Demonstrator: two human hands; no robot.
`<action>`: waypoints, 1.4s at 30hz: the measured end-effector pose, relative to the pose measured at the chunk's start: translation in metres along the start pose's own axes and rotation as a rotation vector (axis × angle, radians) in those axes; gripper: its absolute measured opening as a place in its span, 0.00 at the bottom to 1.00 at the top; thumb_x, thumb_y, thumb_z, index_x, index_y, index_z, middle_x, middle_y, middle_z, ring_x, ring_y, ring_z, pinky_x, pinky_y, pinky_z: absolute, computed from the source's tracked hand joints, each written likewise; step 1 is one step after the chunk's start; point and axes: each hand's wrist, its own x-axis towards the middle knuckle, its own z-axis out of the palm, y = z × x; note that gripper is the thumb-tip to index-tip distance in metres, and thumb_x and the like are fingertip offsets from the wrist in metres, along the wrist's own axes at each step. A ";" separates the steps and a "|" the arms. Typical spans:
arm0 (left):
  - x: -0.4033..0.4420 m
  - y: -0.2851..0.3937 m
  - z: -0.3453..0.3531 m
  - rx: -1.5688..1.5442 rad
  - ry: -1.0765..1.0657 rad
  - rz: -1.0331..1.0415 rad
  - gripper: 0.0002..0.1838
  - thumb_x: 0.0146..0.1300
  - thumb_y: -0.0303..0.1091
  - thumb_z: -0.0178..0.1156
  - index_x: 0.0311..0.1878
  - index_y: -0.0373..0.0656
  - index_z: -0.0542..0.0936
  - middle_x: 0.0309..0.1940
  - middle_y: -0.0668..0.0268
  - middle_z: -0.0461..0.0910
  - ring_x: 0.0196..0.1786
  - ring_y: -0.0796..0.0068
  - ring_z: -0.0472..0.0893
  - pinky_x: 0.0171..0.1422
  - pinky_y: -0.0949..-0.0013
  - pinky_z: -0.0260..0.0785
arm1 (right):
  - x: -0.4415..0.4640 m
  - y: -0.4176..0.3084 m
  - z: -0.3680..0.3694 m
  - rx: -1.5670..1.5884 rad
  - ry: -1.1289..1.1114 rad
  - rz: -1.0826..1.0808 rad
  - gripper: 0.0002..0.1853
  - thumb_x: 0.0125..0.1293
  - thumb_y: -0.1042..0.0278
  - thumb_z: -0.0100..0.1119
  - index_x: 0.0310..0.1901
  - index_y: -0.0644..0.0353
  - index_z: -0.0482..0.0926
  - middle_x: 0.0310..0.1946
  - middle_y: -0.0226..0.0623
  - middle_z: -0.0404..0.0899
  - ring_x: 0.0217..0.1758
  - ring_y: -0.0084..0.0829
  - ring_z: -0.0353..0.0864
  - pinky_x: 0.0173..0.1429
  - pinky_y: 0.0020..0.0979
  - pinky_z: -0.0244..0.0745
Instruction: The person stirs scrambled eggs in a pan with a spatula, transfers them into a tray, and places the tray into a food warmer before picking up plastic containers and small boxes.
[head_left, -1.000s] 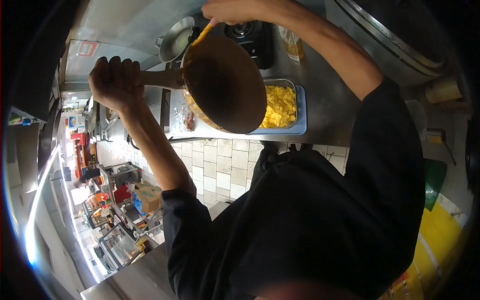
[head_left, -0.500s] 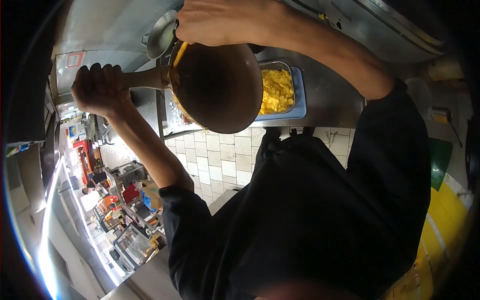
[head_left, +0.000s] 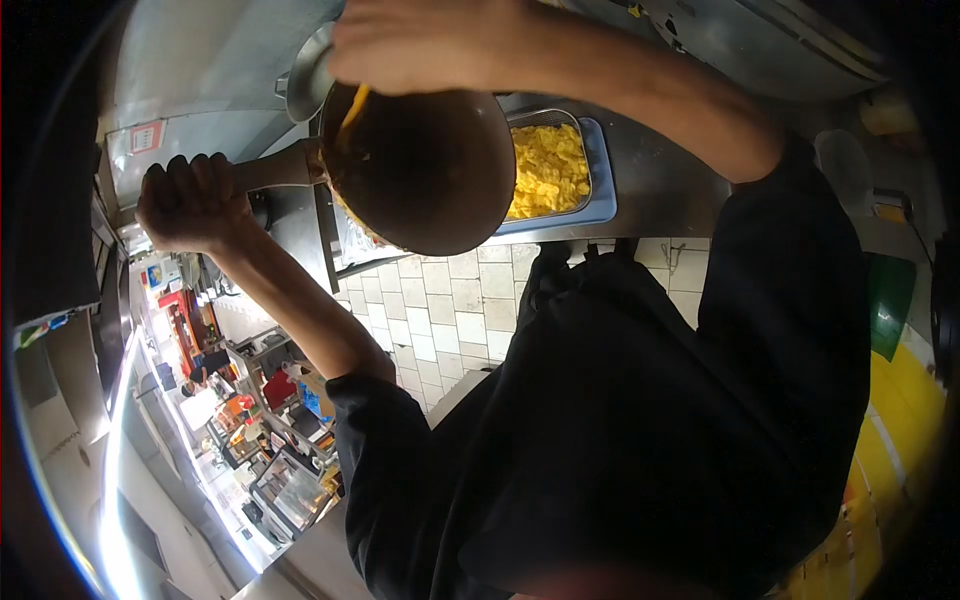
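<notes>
My left hand is wrapped round the handle of a deep frying pan, which is raised and tilted above the counter. The pan's dark brown inside shows, with yellow residue along its left rim. Over the pan's far edge, my right hand is closed, its fingers mostly hidden. A narrow yellow-orange strip extends just below that hand against the pan; I cannot tell whether it is a utensil or food. To the right, scrambled eggs fill a metal tray on a blue tray.
Behind the pan stands a metal bowl-like vessel, partly covered by my right hand. The steel counter runs beneath the trays. Below lies a tiled floor. Cluttered shelves and a distant person appear at the left.
The pan and both hands have shifted slightly left in view. My right hand sits a little lower and further left over the pan. The head view has also turned slightly.
</notes>
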 end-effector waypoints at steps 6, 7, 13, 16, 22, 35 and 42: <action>-0.001 0.001 0.000 -0.009 0.013 0.019 0.23 0.64 0.43 0.46 0.14 0.57 0.51 0.06 0.74 0.46 0.07 0.80 0.44 0.09 0.73 0.39 | 0.012 -0.007 0.019 -0.144 0.180 -0.047 0.07 0.55 0.66 0.64 0.22 0.57 0.84 0.24 0.31 0.85 0.33 0.30 0.85 0.33 0.33 0.78; 0.000 0.000 0.001 -0.008 0.036 0.028 0.23 0.64 0.43 0.46 0.14 0.57 0.51 0.06 0.74 0.46 0.07 0.80 0.44 0.09 0.73 0.39 | 0.012 -0.015 0.015 -0.061 0.187 -0.095 0.07 0.54 0.69 0.63 0.21 0.57 0.83 0.24 0.30 0.85 0.32 0.33 0.86 0.31 0.33 0.80; -0.001 -0.001 0.005 0.029 0.119 0.045 0.23 0.64 0.43 0.46 0.14 0.57 0.51 0.06 0.74 0.46 0.07 0.80 0.44 0.10 0.73 0.40 | -0.007 -0.031 -0.006 -0.110 0.073 -0.085 0.10 0.55 0.69 0.60 0.17 0.52 0.80 0.23 0.29 0.83 0.33 0.29 0.85 0.33 0.31 0.78; 0.001 -0.001 0.003 0.010 0.077 0.035 0.23 0.64 0.43 0.46 0.14 0.57 0.51 0.06 0.74 0.46 0.07 0.80 0.44 0.10 0.73 0.40 | -0.002 -0.006 -0.006 -0.231 0.044 0.057 0.07 0.56 0.67 0.62 0.22 0.56 0.81 0.25 0.30 0.82 0.34 0.27 0.82 0.36 0.32 0.75; 0.007 -0.003 -0.004 -0.049 0.034 0.024 0.23 0.64 0.43 0.45 0.15 0.57 0.51 0.06 0.75 0.47 0.07 0.79 0.44 0.09 0.73 0.41 | -0.015 -0.020 -0.032 -0.313 0.195 0.059 0.11 0.57 0.65 0.65 0.20 0.59 0.80 0.18 0.28 0.75 0.24 0.21 0.70 0.30 0.27 0.68; 0.010 -0.008 0.000 -0.056 -0.060 0.031 0.23 0.65 0.43 0.45 0.15 0.57 0.51 0.07 0.75 0.46 0.07 0.80 0.43 0.09 0.73 0.42 | -0.023 -0.002 0.005 -0.158 0.435 -0.193 0.03 0.60 0.71 0.56 0.29 0.54 0.78 0.28 0.29 0.77 0.34 0.26 0.78 0.38 0.28 0.73; 0.012 -0.005 0.006 -0.009 -0.019 0.060 0.23 0.65 0.43 0.45 0.15 0.57 0.51 0.06 0.75 0.45 0.08 0.80 0.43 0.10 0.73 0.40 | -0.022 -0.015 -0.017 -0.187 0.128 0.051 0.08 0.54 0.66 0.62 0.20 0.54 0.78 0.27 0.28 0.82 0.40 0.23 0.83 0.40 0.27 0.77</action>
